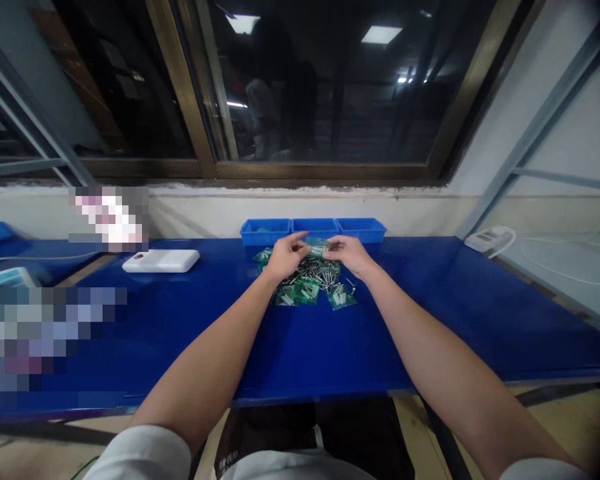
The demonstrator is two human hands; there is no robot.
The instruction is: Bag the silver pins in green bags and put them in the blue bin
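Between my two hands is a small clear greenish plastic bag with pale pieces inside. My left hand pinches its left side, and my right hand grips its right edge. Just below lies a heap of metal screws, loose on the blue table. Several more small bags lie about the heap; one filled bag rests at its front right, and another bag at its front left. My left hand partly covers the heap.
Three joined blue bins stand behind the heap against the wall. A white power bank-like box lies to the left on the blue table. A white power strip sits at the far right, by a grey metal frame.
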